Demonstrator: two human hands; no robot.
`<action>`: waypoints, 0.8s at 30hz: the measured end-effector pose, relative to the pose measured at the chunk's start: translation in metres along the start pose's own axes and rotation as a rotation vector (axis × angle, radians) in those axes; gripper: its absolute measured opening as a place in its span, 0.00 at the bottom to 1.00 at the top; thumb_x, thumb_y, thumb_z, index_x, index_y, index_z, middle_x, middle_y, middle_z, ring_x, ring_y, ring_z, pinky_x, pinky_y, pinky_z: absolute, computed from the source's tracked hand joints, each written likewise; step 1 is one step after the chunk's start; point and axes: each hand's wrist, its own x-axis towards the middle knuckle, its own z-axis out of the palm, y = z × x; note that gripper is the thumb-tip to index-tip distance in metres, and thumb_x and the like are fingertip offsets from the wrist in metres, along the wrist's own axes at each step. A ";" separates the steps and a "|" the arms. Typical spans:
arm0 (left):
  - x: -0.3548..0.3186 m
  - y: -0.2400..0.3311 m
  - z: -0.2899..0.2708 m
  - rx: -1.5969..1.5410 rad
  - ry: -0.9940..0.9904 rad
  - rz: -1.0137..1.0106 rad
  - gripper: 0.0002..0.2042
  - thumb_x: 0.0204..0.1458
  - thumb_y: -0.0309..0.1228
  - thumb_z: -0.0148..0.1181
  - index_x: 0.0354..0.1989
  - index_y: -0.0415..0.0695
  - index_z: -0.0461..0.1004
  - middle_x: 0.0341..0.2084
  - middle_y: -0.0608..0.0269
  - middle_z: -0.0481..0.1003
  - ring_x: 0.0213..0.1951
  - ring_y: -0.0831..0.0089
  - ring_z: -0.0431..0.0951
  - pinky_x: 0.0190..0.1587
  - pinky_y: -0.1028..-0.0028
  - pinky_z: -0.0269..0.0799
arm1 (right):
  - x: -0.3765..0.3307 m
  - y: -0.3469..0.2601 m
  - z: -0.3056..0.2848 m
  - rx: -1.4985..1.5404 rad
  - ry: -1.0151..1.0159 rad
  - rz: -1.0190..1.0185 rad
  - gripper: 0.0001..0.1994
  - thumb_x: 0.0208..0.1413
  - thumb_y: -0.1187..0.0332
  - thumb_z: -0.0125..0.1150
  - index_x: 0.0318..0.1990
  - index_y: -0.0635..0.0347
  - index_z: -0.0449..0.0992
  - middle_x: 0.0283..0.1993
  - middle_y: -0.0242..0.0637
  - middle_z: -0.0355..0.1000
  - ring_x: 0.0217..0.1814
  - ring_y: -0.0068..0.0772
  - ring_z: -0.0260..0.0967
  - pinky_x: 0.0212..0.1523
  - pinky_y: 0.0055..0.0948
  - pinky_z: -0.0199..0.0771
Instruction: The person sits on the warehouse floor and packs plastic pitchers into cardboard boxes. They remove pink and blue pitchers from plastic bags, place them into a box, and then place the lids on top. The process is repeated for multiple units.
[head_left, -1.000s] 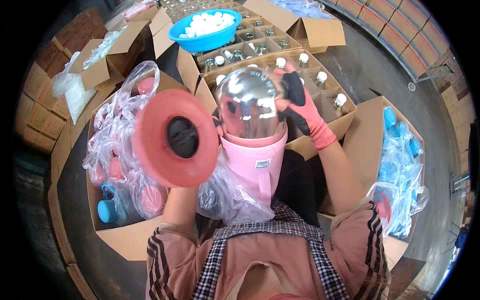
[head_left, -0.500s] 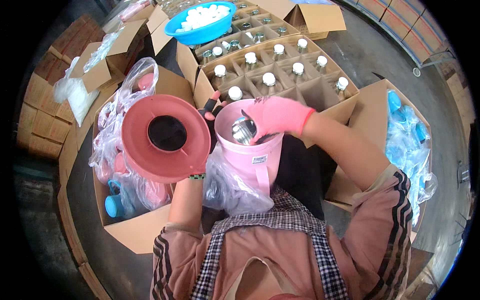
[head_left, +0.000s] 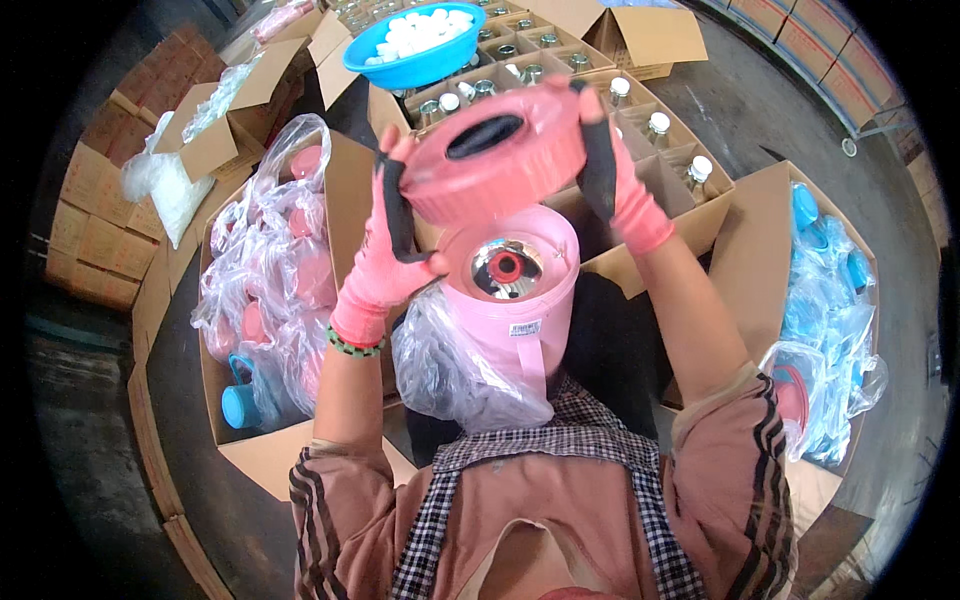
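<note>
Left hand: pink-and-black work glove (head_left: 385, 245), fingers curled onto the left edge of the round pink plastic ring cap with a dark oval opening (head_left: 495, 160), gripping it from that side.
Right hand: same kind of glove (head_left: 612, 175), fingers wrapped down over the cap's right edge, so the cap's clamped between both hands.
Ring cap: up in the air, tilted, hovering just above the mouth of the jug and not seated on it.
Jug: pink plastic flask body with a shiny silver liner and a red spot showing inside the mouth (head_left: 510, 290), standing upright in the lap with its handle strip facing the person.
Plastic bag: clear crinkly bag (head_left: 445, 365) bunched around the jug's lower left side, touching it.
Left box: open cardboard carton (head_left: 270, 455) stuffed with bagged pink parts, plus a blue handle piece near the bottom.
Right box: another cardboard carton (head_left: 750, 240) holding bagged blue parts.
Up front: divided cardboard case of silver glass liners with white caps (head_left: 660, 130), and a blue plastic basin full of white stoppers (head_left: 420, 45) sitting behind it.
</note>
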 end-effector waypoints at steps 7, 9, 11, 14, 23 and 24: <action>-0.062 -0.004 0.022 0.043 -0.031 -0.139 0.31 0.47 0.48 0.46 0.53 0.36 0.54 0.54 0.42 0.50 0.56 0.51 0.51 0.54 0.63 0.50 | -0.084 0.049 -0.020 -0.040 -0.048 0.154 0.35 0.48 0.49 0.48 0.57 0.63 0.48 0.55 0.38 0.53 0.57 0.27 0.51 0.56 0.26 0.49; -0.069 0.001 0.022 0.016 -0.059 -0.157 0.34 0.43 0.48 0.52 0.54 0.38 0.53 0.54 0.42 0.50 0.56 0.50 0.52 0.54 0.62 0.51 | -0.091 0.035 -0.013 -0.116 -0.083 0.118 0.31 0.50 0.52 0.45 0.55 0.65 0.51 0.53 0.38 0.54 0.56 0.27 0.50 0.56 0.25 0.48; -0.072 0.001 0.021 0.037 -0.103 -0.131 0.37 0.39 0.49 0.57 0.54 0.39 0.52 0.54 0.42 0.49 0.55 0.49 0.52 0.54 0.61 0.51 | -0.093 0.033 -0.015 -0.151 -0.114 0.099 0.29 0.52 0.53 0.44 0.54 0.66 0.52 0.53 0.38 0.55 0.55 0.26 0.50 0.55 0.25 0.47; -0.065 -0.004 0.016 0.057 -0.198 -0.096 0.49 0.26 0.55 0.64 0.56 0.40 0.50 0.53 0.42 0.50 0.55 0.48 0.52 0.54 0.59 0.50 | -0.090 0.036 -0.024 -0.162 -0.185 0.103 0.29 0.52 0.51 0.43 0.54 0.66 0.53 0.52 0.38 0.56 0.54 0.26 0.51 0.55 0.24 0.48; -0.070 -0.003 0.053 -0.432 0.112 -0.330 0.59 0.22 0.60 0.63 0.58 0.36 0.36 0.51 0.48 0.54 0.53 0.60 0.57 0.54 0.63 0.51 | -0.111 0.070 -0.010 -0.139 0.045 -0.081 0.29 0.53 0.48 0.39 0.53 0.64 0.54 0.52 0.38 0.56 0.54 0.26 0.51 0.54 0.26 0.49; -0.073 -0.003 0.055 -0.411 0.133 -0.296 0.58 0.21 0.60 0.64 0.57 0.36 0.39 0.52 0.48 0.52 0.53 0.60 0.56 0.54 0.63 0.51 | -0.113 0.063 -0.004 -0.080 0.027 -0.111 0.28 0.53 0.48 0.40 0.52 0.64 0.55 0.51 0.38 0.57 0.53 0.27 0.52 0.54 0.26 0.49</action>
